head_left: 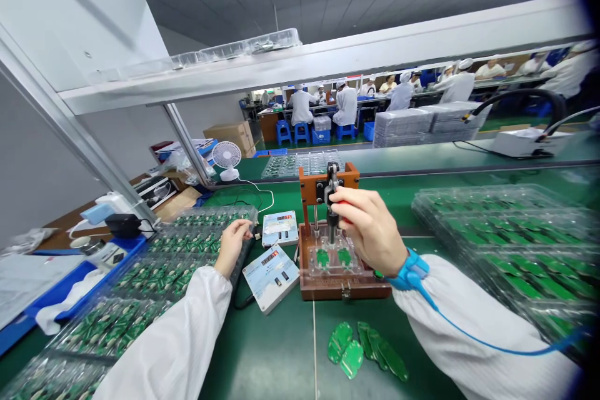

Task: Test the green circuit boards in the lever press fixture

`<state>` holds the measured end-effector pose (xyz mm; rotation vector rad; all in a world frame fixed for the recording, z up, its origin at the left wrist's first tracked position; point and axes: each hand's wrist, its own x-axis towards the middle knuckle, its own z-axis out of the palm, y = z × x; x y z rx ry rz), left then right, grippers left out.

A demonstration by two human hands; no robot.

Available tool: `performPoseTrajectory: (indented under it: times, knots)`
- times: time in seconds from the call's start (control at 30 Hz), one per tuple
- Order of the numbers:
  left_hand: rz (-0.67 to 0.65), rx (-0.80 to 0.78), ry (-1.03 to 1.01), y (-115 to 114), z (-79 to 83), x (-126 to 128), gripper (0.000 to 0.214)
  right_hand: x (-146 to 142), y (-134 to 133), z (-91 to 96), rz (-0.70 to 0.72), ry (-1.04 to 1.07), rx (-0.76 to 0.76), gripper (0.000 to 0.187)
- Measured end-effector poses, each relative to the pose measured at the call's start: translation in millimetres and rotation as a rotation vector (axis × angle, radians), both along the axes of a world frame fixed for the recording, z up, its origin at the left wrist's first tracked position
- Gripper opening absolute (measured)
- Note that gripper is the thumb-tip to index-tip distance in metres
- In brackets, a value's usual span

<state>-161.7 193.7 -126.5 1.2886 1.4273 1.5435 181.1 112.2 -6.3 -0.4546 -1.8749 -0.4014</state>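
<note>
My right hand (375, 228) is wrapped round the red handle of a toggle clamp (332, 190) on a brown test fixture (323, 290). Under the clamp's clear plate lie two green circuit boards (344, 256). My left hand (233, 240) hovers by the right edge of the clear tray of boards (178, 256), its fingertips pinched together; whatever is between them, if anything, is too small to make out. Between my hands sit two white counter boxes (270, 275) with red digits. Loose green boards (351, 359) lie in front of the fixture, several of them overlapping in a fanned row.
Stacked clear trays of green boards (515, 244) stand on the right. A small white fan (227, 157) and another board tray (300, 164) are at the back. A metal shelf (281, 69) crosses above the bench. A blue wrist strap's cord (487, 347) runs along my right sleeve.
</note>
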Motion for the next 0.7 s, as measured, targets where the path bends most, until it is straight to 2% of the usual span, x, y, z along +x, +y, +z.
performPoseTrajectory:
  times: [0.07,0.17,0.23,0.33,0.43,0.5,0.6,0.7]
  knots:
    - [-0.005,-0.005,0.006,-0.2,0.2,0.2,0.042,-4.0,4.8,23.2,0.016,0.084,-0.014,0.027]
    - [-0.016,-0.009,0.017,-1.3,0.9,0.1,0.043,-14.3,26.4,66.3,0.100,0.269,-0.175,0.020]
    - [-0.024,-0.011,0.027,-2.2,1.8,0.1,0.042,-19.2,50.5,90.8,0.168,0.353,-0.328,0.023]
    - [-0.034,-0.013,0.047,-3.0,3.3,0.4,0.043,-19.5,88.6,109.8,0.126,0.407,-0.648,0.027]
    - [-0.039,-0.010,0.076,-2.8,4.0,1.3,0.045,-17.0,113.9,108.4,0.056,0.377,-0.912,0.033]
    - [-0.041,-0.006,0.105,-2.8,4.0,2.0,0.046,-16.8,122.2,102.4,0.043,0.354,-0.990,0.037]
    - [-0.043,0.010,0.167,-4.4,4.4,3.2,0.046,-13.7,125.9,92.4,0.011,0.373,-0.990,0.040]
    - [-0.044,0.038,0.250,-8.9,8.6,7.6,0.041,3.5,118.7,74.3,-0.056,0.443,-0.884,0.037]
